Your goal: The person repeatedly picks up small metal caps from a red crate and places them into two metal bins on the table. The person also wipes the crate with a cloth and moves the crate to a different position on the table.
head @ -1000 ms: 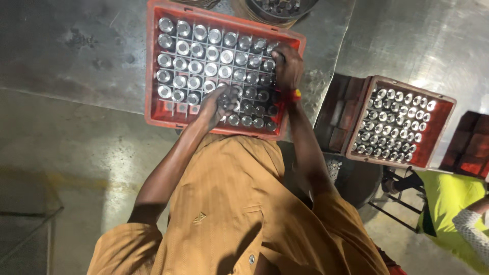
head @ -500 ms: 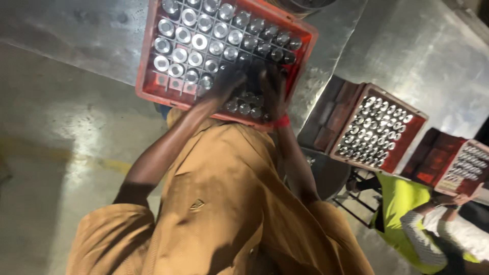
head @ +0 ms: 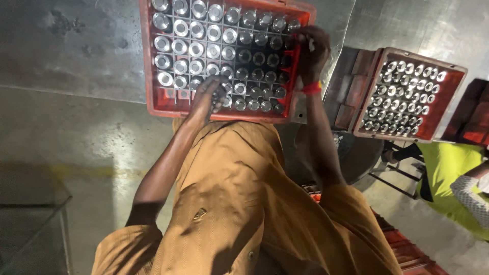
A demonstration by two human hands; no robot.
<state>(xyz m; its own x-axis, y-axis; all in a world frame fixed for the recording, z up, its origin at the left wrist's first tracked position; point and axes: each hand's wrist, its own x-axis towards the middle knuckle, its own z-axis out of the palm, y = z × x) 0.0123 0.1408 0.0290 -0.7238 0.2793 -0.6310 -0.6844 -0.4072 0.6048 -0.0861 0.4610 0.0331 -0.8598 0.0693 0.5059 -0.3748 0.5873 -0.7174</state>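
A red plastic crate (head: 153,66) full of several metal-capped bottles (head: 196,48) lies in front of me on a steel surface. My left hand (head: 208,95) rests on the near rows, fingers curled down around a bottle top. My right hand (head: 310,48), with a red band at the wrist, is closed over the crate's right wall near the far corner. My brown shirt fills the lower middle of the view.
A second red crate (head: 456,86) of capped bottles stands tilted at the right, with more red crates (head: 473,122) behind it. Another person's yellow-green sleeve (head: 448,173) shows at the right edge. A glass-topped frame (head: 30,203) is at the lower left.
The view has tilted, so the crate sits higher in the frame. My left hand has slid a little toward the crate's near edge. My right hand stays on the right wall.
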